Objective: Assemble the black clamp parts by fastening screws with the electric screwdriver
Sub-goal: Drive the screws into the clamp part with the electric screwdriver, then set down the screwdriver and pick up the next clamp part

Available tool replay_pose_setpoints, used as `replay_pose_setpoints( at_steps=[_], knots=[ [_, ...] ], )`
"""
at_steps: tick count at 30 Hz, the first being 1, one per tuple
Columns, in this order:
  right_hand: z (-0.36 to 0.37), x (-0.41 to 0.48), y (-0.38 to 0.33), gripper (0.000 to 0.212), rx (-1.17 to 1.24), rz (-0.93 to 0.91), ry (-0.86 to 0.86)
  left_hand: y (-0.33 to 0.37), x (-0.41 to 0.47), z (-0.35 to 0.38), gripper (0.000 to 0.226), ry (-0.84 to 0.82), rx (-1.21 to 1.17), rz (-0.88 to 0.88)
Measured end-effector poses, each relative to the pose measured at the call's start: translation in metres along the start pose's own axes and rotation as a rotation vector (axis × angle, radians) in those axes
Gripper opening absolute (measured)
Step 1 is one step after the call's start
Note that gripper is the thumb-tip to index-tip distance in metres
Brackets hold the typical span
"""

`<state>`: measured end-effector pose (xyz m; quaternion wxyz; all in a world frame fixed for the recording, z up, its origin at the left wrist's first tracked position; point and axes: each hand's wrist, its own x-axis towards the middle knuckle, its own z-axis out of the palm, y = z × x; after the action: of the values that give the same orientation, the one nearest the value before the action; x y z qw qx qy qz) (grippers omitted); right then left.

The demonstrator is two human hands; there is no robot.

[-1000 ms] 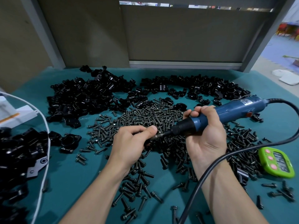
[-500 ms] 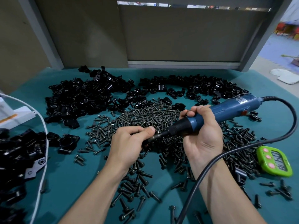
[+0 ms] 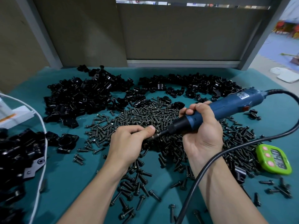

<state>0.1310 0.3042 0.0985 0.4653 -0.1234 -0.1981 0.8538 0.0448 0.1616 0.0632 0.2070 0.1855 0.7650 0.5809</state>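
Two forearms are stretching in from the near edge across a teal mat [image 3: 64,183], with stray screws [image 3: 140,177] lying loose between and beside them. A black cable [image 3: 226,152] is crossing in front of the right wrist and swinging out to the right.

Just beyond, the left hand [image 3: 127,143] is curling into a loose fist. Its thumb is pressing against the forefinger and pinching a screw [image 3: 156,131], most of it hidden under the thumb. The right hand [image 3: 202,131] is wrapping all its fingers round the front of a blue screwdriver [image 3: 229,105] and holding it tilted down to the left. Its bit [image 3: 159,134] is meeting the pinched screw just off the left thumb.

Under and beyond both hands, the main heap of screws is spreading over the middle of the mat. Near the mat's right edge a green timer [image 3: 273,159] is lying face up, apart from the hands. At the left edge a clear tub [image 3: 45,135] is holding more black pieces, with a white box [image 3: 17,115] showing behind it.

Farther back, clamp parts [image 3: 80,97] are lying in two dark piles. The larger one is sitting on the left, and a longer band on the right is running behind the screwdriver's rear end. Behind the mat a grey panel [image 3: 178,33] is standing upright.
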Motion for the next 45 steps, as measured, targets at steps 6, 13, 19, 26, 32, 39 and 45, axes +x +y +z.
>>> replay_pose_setpoints(
  at_steps=[6,13,19,26,32,39,45],
  knots=[
    [0.0,0.0,0.0,0.028,0.035,0.028,0.011,0.001,0.0,-0.003,0.041,-0.003,-0.072,-0.017],
    [0.007,-0.002,-0.004,0.023,0.088,0.054,-0.054,0.009,-0.005,-0.006,0.047,-0.081,-0.22,-0.137],
    [-0.001,0.001,-0.014,0.031,0.101,0.14,-0.135,0.012,-0.003,-0.003,0.044,-0.109,-0.181,-0.158],
    [-0.013,0.006,-0.02,0.029,0.161,0.239,-0.149,0.02,-0.002,-0.002,0.053,-0.049,-0.031,-0.097],
    [-0.008,0.005,-0.042,0.033,0.064,0.283,-0.22,0.012,0.009,-0.033,0.03,0.263,-0.148,-0.083],
    [-0.001,-0.001,-0.024,0.045,-0.546,0.398,-0.015,0.012,0.005,-0.02,0.04,0.386,-0.568,0.032],
    [-0.003,-0.006,0.0,0.083,-1.457,0.021,0.001,0.014,0.0,-0.016,0.043,0.469,-0.507,0.205]
  ],
)
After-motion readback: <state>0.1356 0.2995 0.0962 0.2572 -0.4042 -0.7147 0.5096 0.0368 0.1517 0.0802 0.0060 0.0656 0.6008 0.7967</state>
